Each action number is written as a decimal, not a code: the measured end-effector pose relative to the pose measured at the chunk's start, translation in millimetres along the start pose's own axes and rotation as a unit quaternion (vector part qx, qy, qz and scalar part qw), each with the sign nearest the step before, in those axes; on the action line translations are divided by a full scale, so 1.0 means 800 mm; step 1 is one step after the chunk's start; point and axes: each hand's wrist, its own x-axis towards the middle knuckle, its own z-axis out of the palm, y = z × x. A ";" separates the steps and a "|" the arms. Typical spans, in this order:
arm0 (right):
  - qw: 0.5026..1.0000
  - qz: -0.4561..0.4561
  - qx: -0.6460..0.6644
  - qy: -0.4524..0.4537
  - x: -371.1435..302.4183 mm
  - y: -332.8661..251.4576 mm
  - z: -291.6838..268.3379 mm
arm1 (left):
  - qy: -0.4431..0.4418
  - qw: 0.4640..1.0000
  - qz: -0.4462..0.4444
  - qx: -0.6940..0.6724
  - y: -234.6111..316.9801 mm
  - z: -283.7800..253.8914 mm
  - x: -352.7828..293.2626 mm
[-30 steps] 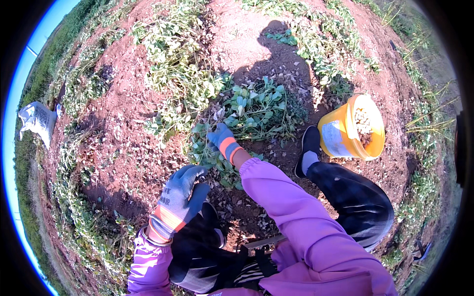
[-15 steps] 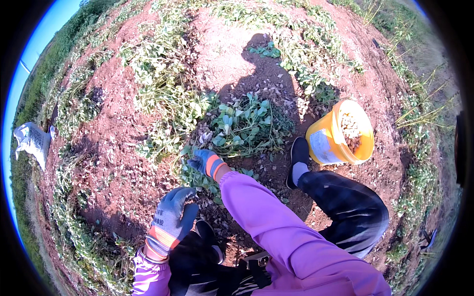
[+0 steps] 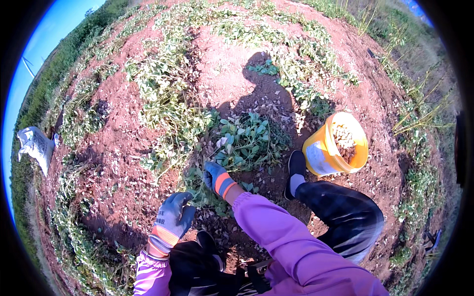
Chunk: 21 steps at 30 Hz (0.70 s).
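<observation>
My right hand [image 3: 217, 178], in a grey glove with an orange cuff, reaches to the leafy peanut plants at the near edge of a green heap [image 3: 247, 140]. Its fingers are curled down among stems, and what they pinch is hidden. Lower left, my left hand [image 3: 173, 216] wears the same kind of glove. Its fingers are bent loosely with the thumb apart, and nothing shows between them. Loose green stems [image 3: 197, 190] lie between the two hands. A yellow bucket [image 3: 323, 148] holding unshelled peanuts [image 3: 344, 143] stands tilted to the right, beside my right shoe.
My dark shoes [image 3: 296, 165] rest on reddish soil [image 3: 123, 167] strewn with dry leaves. Rows of pulled plants [image 3: 168, 89] run away from me. A white sack [image 3: 37, 145] stands far left. Tall weeds [image 3: 419, 113] border the right side.
My right hand has shifted slightly right and nearer to me, still low among the stems. My left hand has barely moved. The whole view has tilted up a little.
</observation>
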 end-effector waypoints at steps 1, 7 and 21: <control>0.999 0.019 -0.015 -0.024 -0.012 -0.002 -0.005 | -0.003 1.000 -0.009 0.002 0.004 0.001 0.003; 0.990 0.039 -0.017 -0.136 -0.092 0.005 -0.022 | 0.013 1.000 -0.024 -0.007 0.007 0.000 0.006; 0.954 -0.085 -0.260 -0.121 -0.253 0.032 0.007 | 0.085 0.994 0.004 0.069 -0.073 0.037 0.010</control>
